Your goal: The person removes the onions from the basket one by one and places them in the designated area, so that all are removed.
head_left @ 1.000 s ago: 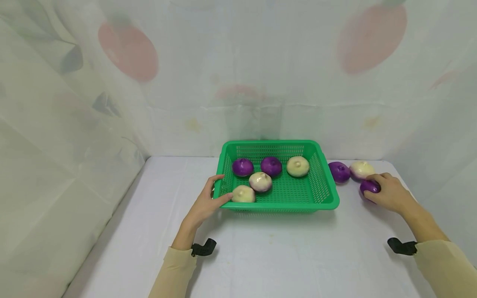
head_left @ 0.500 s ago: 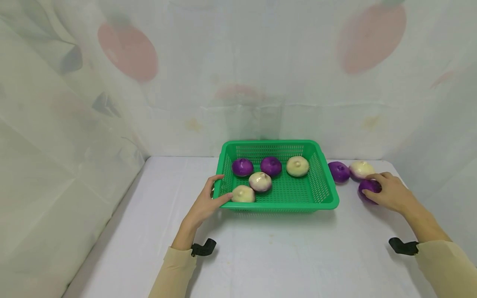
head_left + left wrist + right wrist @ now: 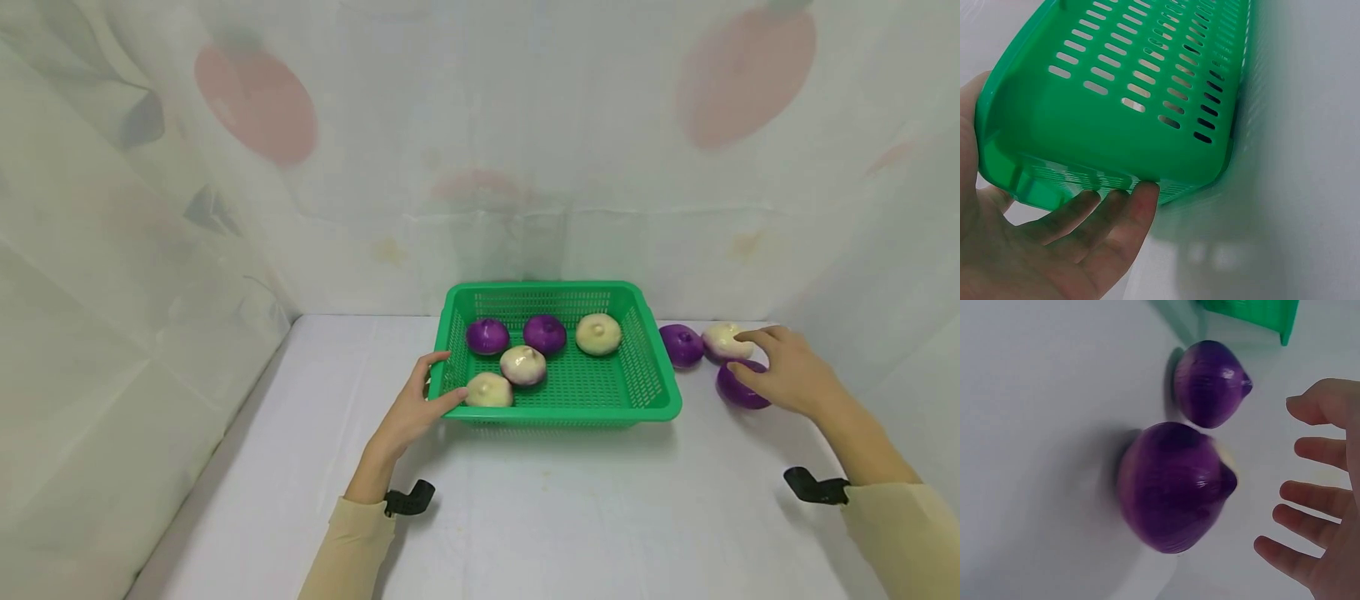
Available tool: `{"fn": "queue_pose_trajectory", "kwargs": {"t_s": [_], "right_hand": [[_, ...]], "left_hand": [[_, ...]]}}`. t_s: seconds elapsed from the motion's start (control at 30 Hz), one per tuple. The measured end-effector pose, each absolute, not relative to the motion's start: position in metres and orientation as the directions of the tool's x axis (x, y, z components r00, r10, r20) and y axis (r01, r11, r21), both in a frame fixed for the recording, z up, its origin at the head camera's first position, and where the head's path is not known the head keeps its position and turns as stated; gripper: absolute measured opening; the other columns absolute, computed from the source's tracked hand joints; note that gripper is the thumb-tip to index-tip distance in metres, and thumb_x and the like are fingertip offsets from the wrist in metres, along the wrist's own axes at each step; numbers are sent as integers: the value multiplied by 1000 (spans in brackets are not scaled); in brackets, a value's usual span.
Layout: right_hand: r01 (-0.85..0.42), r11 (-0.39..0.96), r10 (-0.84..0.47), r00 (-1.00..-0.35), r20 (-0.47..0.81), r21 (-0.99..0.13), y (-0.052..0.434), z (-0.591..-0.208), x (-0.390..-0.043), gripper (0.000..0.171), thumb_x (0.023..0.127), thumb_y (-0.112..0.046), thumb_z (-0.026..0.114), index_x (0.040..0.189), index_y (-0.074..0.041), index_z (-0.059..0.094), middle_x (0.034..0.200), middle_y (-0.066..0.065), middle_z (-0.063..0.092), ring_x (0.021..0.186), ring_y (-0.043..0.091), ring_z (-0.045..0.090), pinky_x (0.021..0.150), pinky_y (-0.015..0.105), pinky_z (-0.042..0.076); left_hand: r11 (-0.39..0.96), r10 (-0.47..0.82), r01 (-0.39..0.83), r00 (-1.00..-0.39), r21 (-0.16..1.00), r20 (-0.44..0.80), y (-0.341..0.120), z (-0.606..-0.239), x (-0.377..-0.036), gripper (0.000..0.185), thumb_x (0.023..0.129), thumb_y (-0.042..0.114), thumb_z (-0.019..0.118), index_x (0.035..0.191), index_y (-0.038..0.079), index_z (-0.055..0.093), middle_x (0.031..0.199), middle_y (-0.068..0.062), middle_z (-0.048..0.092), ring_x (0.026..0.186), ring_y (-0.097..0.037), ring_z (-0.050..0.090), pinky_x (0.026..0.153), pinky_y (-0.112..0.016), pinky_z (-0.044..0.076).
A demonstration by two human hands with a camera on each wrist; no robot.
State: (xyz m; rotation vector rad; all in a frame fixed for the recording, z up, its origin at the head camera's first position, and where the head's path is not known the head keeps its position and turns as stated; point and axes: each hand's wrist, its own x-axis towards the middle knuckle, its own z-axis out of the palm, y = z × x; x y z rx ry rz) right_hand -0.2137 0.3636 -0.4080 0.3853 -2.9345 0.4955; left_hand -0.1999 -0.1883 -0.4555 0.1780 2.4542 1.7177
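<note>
My right hand (image 3: 798,375) is spread, thumb and fingers apart, just above the near purple onion (image 3: 738,397) on the white table (image 3: 547,517); in the right wrist view I see a gap between my fingertips and its skin, so I have no hold on it. That onion sits to the right of the green basket (image 3: 555,414), with a pale onion (image 3: 722,342) just behind it and another purple onion (image 3: 681,346) just beside the basket's right wall. My left hand (image 3: 412,412) grips the basket at its near left corner, thumb over the rim and fingertips against the outside wall. Inside are two purple onions (image 3: 545,335) and three pale ones (image 3: 598,334). I judge the step in hand to be handling the three loose onions, one at a time, while the left steadies the basket. If I am to take the near one, my fingers would need to come down round its widest part and close firmly, since it looks glossy and round enough to slip or roll, without nudging the pale neighbour.
</note>
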Motion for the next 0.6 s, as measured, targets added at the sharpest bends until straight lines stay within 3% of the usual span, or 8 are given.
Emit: {"fn": "queue_pose_trajectory", "kwargs": {"t_s": [0.23,0.6], "right_hand": [[-288,904,-227,-950,215,-315,351,-391,-211,46,94,-26,68,127,5,58,127,33,51,118,57,43,90,75,37],[-280,897,-222,-954,200,-343,323,-363,-210,48,98,-35,64,132,-1,59,135,30,51,126,56,41,97,74,33]], "left_hand": [[343,184,16,-982,939,-51,-188,-457,-200,78,87,53,77,151,38,34,147,-11,44,129,-32,49,101,-56,42],[343,185,11,-981,939,-56,-188,-456,-201,78,88,53,76,152,37,34,152,-11,39,133,-33,46,103,-57,40]]}}
